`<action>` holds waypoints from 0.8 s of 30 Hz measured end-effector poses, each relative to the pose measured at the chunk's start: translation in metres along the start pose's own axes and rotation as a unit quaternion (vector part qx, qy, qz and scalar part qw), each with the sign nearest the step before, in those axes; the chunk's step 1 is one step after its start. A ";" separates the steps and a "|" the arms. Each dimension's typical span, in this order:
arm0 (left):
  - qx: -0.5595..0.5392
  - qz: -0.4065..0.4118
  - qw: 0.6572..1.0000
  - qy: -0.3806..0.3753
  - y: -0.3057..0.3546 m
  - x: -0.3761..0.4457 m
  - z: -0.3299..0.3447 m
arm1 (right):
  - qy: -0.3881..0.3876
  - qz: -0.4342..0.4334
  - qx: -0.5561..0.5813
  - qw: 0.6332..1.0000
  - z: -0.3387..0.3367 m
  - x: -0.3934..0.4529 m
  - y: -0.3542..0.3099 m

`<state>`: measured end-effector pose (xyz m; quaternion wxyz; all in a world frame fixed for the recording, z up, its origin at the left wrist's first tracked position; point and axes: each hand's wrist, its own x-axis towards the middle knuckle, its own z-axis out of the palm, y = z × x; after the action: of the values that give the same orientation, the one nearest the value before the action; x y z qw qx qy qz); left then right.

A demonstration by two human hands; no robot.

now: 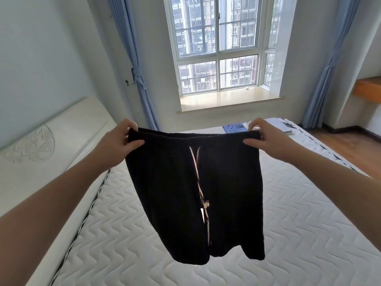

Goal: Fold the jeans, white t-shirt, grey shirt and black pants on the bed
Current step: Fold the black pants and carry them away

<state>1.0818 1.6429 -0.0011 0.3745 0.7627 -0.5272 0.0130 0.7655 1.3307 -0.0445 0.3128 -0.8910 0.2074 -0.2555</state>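
The black pants (169,193) hang in the air above the bed, spread out by the waistband, with a pale drawstring dangling down the middle. My left hand (117,141) pinches the left end of the waistband. My right hand (266,139) pinches the right end. Folded jeans (235,128) lie at the far side of the mattress, partly hidden behind the pants. A folded pale garment (278,123) lies beside them at the far right corner; I cannot tell whether it is the white t-shirt or the grey shirt.
The bare quilted white mattress (299,213) fills the lower view. A white carved headboard (41,145) runs along the left. A window with a sill is straight ahead, between blue curtains. Wooden floor (350,147) lies to the right of the bed.
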 end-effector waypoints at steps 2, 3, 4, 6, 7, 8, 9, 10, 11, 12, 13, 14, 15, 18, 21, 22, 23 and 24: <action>-0.081 -0.026 0.996 0.009 0.000 0.002 0.000 | 0.014 0.003 0.028 1.000 -0.003 0.003 -0.006; -0.091 -0.032 0.995 0.013 0.000 0.004 0.000 | 0.019 0.004 0.012 1.000 -0.005 0.005 -0.007; -0.094 -0.037 0.995 0.013 0.000 0.005 0.000 | 0.022 0.007 0.002 1.000 -0.007 0.008 -0.008; -0.116 -0.053 0.992 0.010 -0.001 0.007 0.001 | 0.030 0.024 0.017 0.999 -0.011 0.011 -0.008; -0.137 -0.061 0.989 0.007 -0.003 0.008 0.002 | 0.034 0.033 0.037 0.998 -0.013 0.011 -0.008; -0.160 -0.070 0.985 0.001 -0.005 0.009 0.003 | 0.036 0.038 0.062 0.997 -0.015 0.011 -0.008; -0.180 -0.074 0.981 -0.010 -0.007 0.010 0.003 | 0.034 0.040 0.086 0.995 -0.017 0.010 -0.007; -0.196 -0.075 0.978 -0.024 -0.007 0.011 0.004 | 0.029 0.039 0.106 0.993 -0.019 0.009 -0.008; -0.209 -0.076 0.974 -0.035 -0.007 0.012 0.005 | 0.020 0.036 0.117 0.992 -0.021 0.008 -0.009; -0.222 -0.079 0.971 -0.046 -0.006 0.012 0.006 | 0.013 0.033 0.123 0.992 -0.022 0.006 -0.011; -0.235 -0.084 0.967 -0.053 -0.004 0.011 0.008 | 0.008 0.031 0.121 0.992 -0.024 0.006 -0.012; -0.245 -0.090 0.963 -0.059 -0.002 0.011 0.010 | 0.007 0.031 0.120 0.992 -0.026 0.005 -0.014; -0.254 -0.096 0.960 -0.063 0.000 0.011 0.012 | 0.008 0.032 0.118 0.992 -0.028 0.004 -0.016; -0.265 -0.087 0.957 -0.077 0.002 0.012 0.013 | 0.006 0.037 0.098 0.994 -0.034 0.002 -0.020; -0.254 -0.078 0.959 -0.096 0.002 0.012 0.012 | 0.015 0.054 0.067 0.996 -0.037 0.002 -0.021; -0.266 -0.088 0.955 -0.093 0.001 0.012 0.012 | 0.017 0.061 0.076 0.995 -0.037 0.002 -0.021; -0.285 -0.098 0.950 -0.087 -0.001 0.011 0.012 | 0.014 0.068 0.096 0.993 -0.037 0.002 -0.020; -0.311 -0.105 0.941 -0.081 -0.003 0.010 0.014 | 0.002 0.073 0.127 0.989 -0.035 0.001 -0.020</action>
<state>1.0836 1.6277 -0.0088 0.5483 0.6577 -0.4504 -0.2529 0.7496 1.3287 -0.0076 0.4411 -0.8260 0.2384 -0.2577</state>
